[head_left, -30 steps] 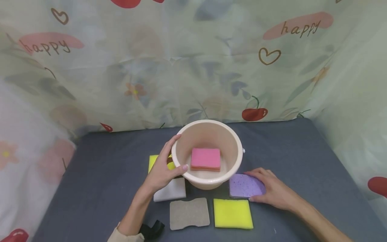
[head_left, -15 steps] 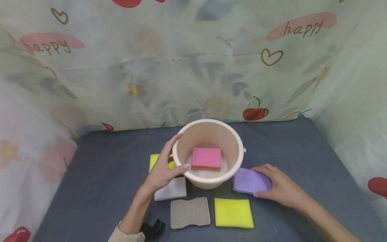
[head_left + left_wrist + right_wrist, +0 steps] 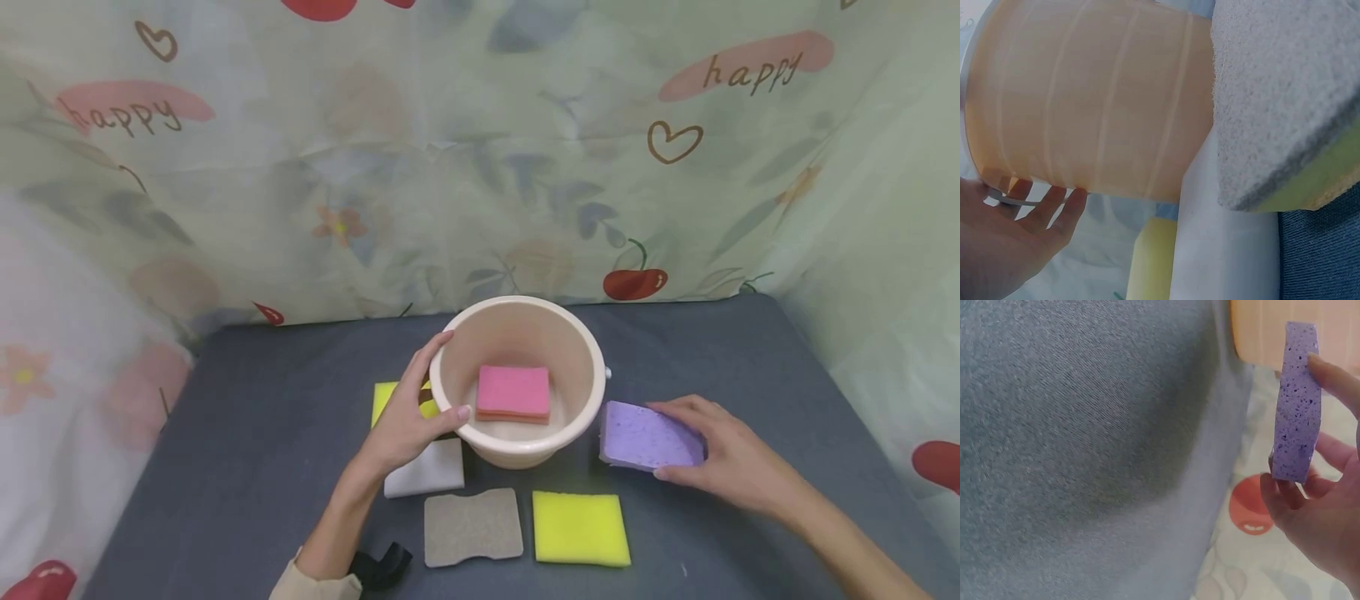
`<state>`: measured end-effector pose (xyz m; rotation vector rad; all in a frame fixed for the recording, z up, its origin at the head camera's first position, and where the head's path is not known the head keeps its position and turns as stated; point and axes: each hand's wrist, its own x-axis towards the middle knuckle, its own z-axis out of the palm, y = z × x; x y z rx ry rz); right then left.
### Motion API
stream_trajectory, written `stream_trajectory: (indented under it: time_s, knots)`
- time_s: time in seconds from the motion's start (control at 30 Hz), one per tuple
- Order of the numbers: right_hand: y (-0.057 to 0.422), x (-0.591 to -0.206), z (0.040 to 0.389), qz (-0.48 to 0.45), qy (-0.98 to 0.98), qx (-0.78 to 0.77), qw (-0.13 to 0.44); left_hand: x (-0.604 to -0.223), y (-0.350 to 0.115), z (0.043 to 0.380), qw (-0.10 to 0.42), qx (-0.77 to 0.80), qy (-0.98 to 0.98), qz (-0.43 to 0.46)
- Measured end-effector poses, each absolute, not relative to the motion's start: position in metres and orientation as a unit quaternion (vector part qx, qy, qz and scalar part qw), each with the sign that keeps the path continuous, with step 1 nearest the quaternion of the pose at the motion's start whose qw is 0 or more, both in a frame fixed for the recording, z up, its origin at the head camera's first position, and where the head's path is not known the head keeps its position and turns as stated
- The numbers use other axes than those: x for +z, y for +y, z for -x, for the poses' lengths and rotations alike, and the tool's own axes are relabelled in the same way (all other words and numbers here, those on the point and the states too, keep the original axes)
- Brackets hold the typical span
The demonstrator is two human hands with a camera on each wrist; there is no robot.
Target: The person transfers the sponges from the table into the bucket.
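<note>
My left hand grips the left side of a beige bucket, thumb over the near rim. In the left wrist view its fingers touch the bucket's outer wall. A pink sponge lies inside on the bottom, with an orange layer under it. Right of the bucket, my right hand pinches a purple sponge between thumb and fingers. In the right wrist view the purple sponge is edge-on, raised above the table, its pores showing.
In front of the bucket lie a grey notched sponge and a yellow sponge. A white sponge and another yellow sponge sit partly behind my left hand. Patterned curtains stand behind the dark table.
My right hand has lifted the purple sponge off the table and moved it to the right, away from the bucket, tilting it. My left hand has kept its place on the bucket.
</note>
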<state>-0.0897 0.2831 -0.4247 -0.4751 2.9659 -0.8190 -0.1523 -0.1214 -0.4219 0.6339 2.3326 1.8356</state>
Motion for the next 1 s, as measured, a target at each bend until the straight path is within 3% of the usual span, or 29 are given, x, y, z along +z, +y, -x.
stream_trajectory:
  time_s: [0.33,0.7,1.0]
  knots:
    - [0.291,-0.414,0.086,0.182,0.943,-0.275,-0.045,-0.424,-0.122,0.152,0.051,0.605,0.767,-0.209]
    - [0.297,-0.386,0.082,0.183,0.929,-0.319,-0.045,-0.424,-0.12,0.151,0.048,0.608,0.765,-0.207]
    - [0.294,-0.371,0.088,0.2,0.912,-0.346,-0.093,-0.423,-0.12,0.152,0.051,0.609,0.766,-0.199]
